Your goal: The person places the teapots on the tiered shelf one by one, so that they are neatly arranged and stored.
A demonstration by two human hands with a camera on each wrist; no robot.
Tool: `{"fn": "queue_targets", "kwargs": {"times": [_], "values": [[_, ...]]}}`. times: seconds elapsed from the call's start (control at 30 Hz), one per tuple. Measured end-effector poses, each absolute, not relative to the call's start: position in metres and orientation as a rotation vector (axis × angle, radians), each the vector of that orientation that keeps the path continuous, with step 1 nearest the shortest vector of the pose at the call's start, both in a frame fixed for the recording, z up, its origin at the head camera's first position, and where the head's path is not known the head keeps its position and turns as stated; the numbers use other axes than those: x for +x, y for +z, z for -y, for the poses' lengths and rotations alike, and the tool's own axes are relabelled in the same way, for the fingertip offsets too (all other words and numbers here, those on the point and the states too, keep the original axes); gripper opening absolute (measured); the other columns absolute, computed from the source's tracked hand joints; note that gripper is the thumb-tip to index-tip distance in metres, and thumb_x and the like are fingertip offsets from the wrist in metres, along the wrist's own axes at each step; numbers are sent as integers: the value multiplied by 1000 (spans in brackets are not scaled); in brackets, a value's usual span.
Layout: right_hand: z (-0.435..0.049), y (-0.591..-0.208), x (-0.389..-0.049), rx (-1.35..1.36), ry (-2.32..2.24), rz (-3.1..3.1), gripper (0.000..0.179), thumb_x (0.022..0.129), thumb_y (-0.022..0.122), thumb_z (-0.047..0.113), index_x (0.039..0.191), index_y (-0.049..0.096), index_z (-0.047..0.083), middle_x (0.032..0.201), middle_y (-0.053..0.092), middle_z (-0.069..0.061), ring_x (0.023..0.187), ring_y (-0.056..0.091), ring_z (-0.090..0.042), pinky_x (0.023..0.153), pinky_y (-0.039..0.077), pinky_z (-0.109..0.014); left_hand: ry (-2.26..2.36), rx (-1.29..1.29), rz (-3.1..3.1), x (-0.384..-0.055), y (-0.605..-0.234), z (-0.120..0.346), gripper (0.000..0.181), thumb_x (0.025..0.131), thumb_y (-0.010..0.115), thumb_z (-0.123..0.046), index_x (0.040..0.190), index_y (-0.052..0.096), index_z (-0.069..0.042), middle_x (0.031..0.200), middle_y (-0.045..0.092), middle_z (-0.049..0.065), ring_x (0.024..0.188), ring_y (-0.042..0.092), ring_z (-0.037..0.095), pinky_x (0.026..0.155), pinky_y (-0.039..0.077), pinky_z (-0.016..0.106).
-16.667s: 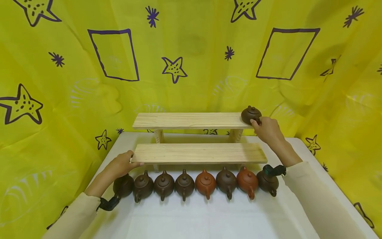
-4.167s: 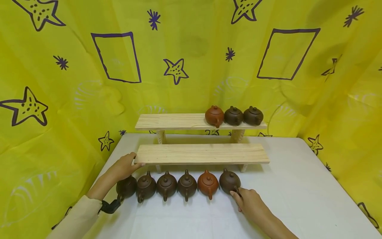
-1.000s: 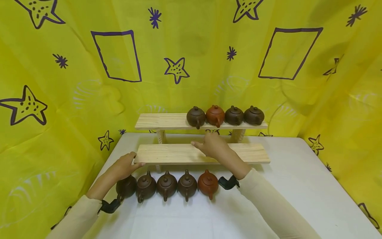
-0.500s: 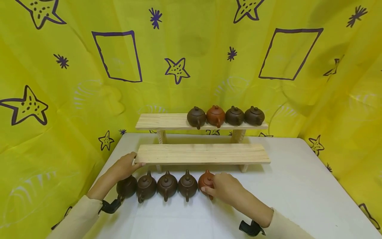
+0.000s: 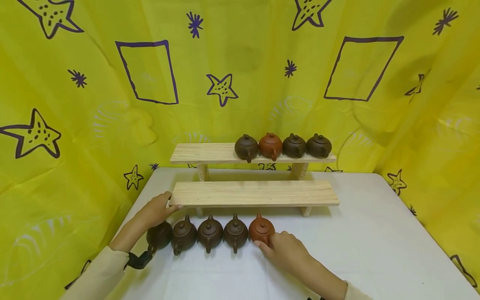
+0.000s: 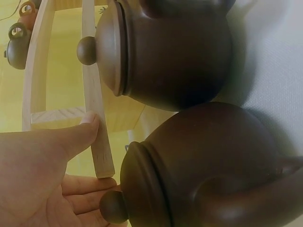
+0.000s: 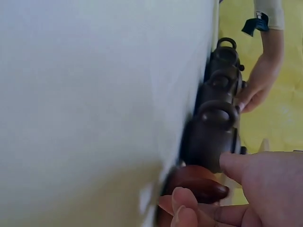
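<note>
My left hand [image 5: 153,211] holds the left end of the lower wooden shelf [image 5: 255,193]; in the left wrist view its thumb lies on the board, with the other fingers at the board's end. Down on the white cloth, my right hand [image 5: 288,252] is at the handle of a reddish-brown teapot [image 5: 260,229], thumb on one side and curled fingers on the other. Left of that pot, dark brown teapots [image 5: 235,231] stand in a row, handles toward me. The leftmost dark teapot [image 5: 159,235] sits partly hidden under my left forearm.
On the right half of the upper shelf [image 5: 202,153] stand several teapots: dark ones [image 5: 246,146] and one reddish-brown teapot [image 5: 270,145]. A yellow curtain [image 5: 247,54] with drawn stars surrounds the white table [image 5: 375,233] at the back and sides.
A dark teapot from the row's right end now stands on the upper shelf. My right hand came down from the shelves to the reddish-brown pot's handle. The left hand stayed put.
</note>
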State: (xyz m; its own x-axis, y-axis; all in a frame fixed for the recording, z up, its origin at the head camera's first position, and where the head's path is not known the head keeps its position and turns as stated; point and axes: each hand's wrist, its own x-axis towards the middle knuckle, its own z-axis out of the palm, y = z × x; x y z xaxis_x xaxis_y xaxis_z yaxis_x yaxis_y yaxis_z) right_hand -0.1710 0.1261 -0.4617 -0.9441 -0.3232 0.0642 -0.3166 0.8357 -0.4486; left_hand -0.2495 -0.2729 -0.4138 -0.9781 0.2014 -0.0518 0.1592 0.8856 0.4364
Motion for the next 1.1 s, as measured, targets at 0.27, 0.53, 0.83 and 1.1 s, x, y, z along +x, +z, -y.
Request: {"fn": "queue_targets", "kwargs": {"times": [0.27, 0.53, 0.83, 1.1], "values": [[-123, -478, -165, -500, -791, -3021, 44, 101, 72, 26, 64, 49, 13, 56, 44, 2, 50, 41, -11, 45, 32, -26, 657, 302, -2961, -251, -417, 272, 64, 104, 68, -29, 134, 46, 23, 127, 60, 41, 113, 64, 46, 97, 52, 60], [-128, -482, -167, -511, -855, -3039, 38, 104, 68, 22, 70, 54, 12, 58, 47, 3, 54, 43, -11, 48, 37, -27, 682, 307, -2963, -250, -416, 273, 62, 104, 68, -29, 132, 48, 22, 122, 63, 38, 107, 64, 42, 92, 54, 58], [-135, -483, -167, -597, -950, -3018, 34, 105, 68, 20, 73, 55, 12, 59, 44, 8, 53, 39, -5, 47, 35, -22, 660, 302, -2963, -250, -417, 274, 62, 104, 68, -28, 133, 47, 23, 123, 62, 39, 108, 64, 43, 94, 53, 59], [-137, -479, -168, -613, -961, -3020, 35, 105, 67, 20, 73, 53, 14, 59, 41, 8, 53, 38, -4, 49, 36, -22, 658, 305, -2961, -251, -415, 273, 62, 104, 68, -29, 133, 47, 23, 122, 62, 38, 105, 64, 41, 93, 54, 58]]}}
